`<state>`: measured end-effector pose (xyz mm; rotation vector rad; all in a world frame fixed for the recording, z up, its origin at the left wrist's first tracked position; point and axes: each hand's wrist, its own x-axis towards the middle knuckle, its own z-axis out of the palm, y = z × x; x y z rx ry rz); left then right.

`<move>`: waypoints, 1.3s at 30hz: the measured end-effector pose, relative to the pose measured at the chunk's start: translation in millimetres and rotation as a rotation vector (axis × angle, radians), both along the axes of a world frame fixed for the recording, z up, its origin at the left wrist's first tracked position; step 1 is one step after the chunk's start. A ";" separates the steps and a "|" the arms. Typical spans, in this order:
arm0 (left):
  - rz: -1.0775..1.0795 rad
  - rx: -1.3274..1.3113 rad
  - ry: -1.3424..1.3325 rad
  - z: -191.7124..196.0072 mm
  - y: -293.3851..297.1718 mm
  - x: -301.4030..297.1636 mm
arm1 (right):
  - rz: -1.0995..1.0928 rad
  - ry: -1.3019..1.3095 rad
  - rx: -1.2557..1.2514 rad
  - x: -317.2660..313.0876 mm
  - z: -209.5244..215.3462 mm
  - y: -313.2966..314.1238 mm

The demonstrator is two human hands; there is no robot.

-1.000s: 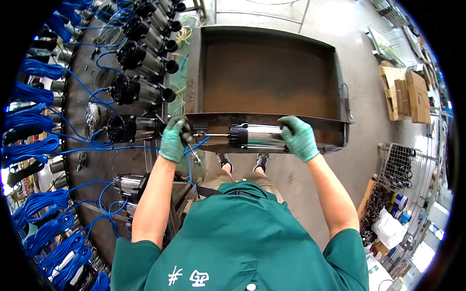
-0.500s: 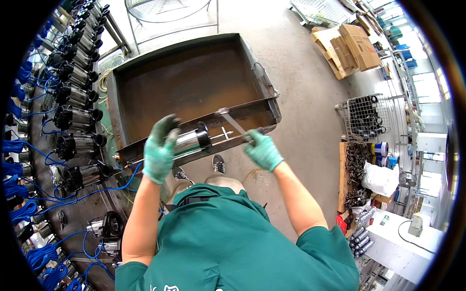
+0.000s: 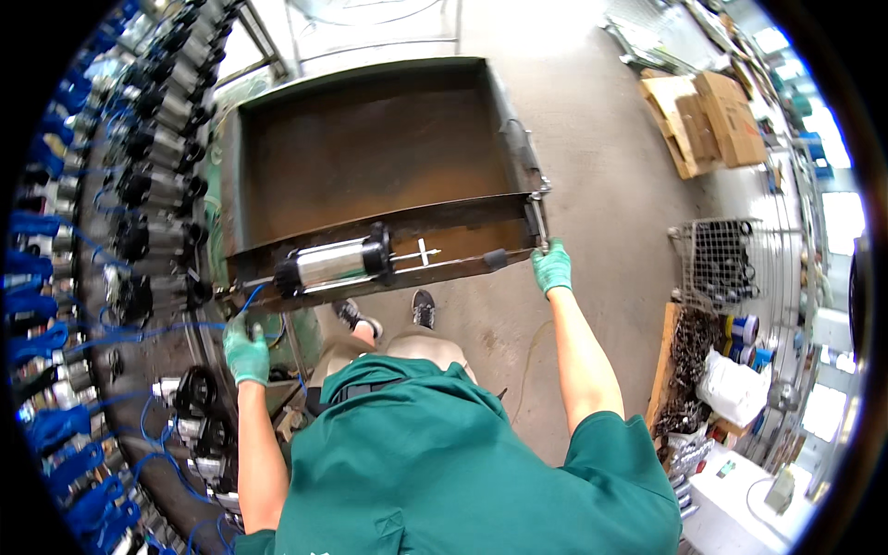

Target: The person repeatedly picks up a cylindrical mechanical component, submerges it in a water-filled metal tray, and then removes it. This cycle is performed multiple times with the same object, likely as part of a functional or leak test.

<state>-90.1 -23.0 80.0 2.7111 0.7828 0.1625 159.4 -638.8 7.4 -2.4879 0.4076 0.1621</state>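
The biggest thing in the frame is the rusty metal tray (image 3: 370,148), a wide shallow pan of dark steel that fills the upper middle. I judge it heavy and fully stiff; it will not bend, but the thin walls and corners look sharp, so gloves are a good idea. My right hand (image 3: 552,267), in a green glove, is closed around the tray's near right corner, at centre right of the frame. I think the corners and the near wall are the proper places to take hold, one hand on each end, because the load is long.

On the near edge of the tray lies the metal cylinder (image 3: 335,262), just left of centre. It has a shiny steel body, black end caps and a thin rod that points to the right. I judge it dense and smooth, so it can roll or slip. The rod is the weak part; I would hold the body or the black caps, never the rod.

My left hand (image 3: 246,349), also in a green glove, is at lower left, below the tray's left end. Its grip looks closed on something small near a blue hose (image 3: 250,298), but I cannot tell exactly on what.

Along the left rim many similar cylinders (image 3: 157,148) with blue hoses stand in a curved row.
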 end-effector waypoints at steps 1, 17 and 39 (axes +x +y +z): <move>-0.004 0.038 0.022 -5.8 2.2 -2.3 | -0.036 0.015 0.044 -2.7 -6.9 -8.3; -0.110 0.012 0.729 18.8 62.1 28.4 | 0.936 -0.110 -0.015 -27.5 180.7 296.8; -0.510 -0.058 0.005 92.9 31.4 165.7 | 0.804 0.070 -0.395 151.6 208.3 291.8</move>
